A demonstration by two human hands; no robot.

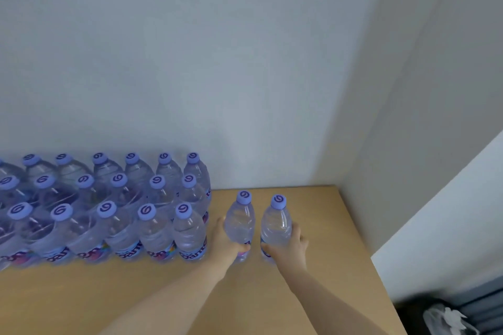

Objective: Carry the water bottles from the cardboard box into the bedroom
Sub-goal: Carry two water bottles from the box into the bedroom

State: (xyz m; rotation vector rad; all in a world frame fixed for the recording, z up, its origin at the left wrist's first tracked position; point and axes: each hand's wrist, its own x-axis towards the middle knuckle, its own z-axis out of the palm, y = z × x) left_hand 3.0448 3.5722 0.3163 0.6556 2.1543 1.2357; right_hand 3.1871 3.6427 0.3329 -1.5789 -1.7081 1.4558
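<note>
Two clear water bottles with purple caps stand upright on a light wooden tabletop point(313, 226). My left hand point(227, 242) grips the left bottle point(240, 221) around its lower body. My right hand point(291, 246) grips the right bottle point(276, 223) the same way. Just to their left stands a block of several identical bottles point(109, 209) in three rows against the wall. No cardboard box is in view.
A pale wall runs behind the table and meets a side wall at the right corner. The table's right edge point(381, 275) drops off beside a white surface. A dark bin with a white liner point(446, 318) sits low at the bottom right.
</note>
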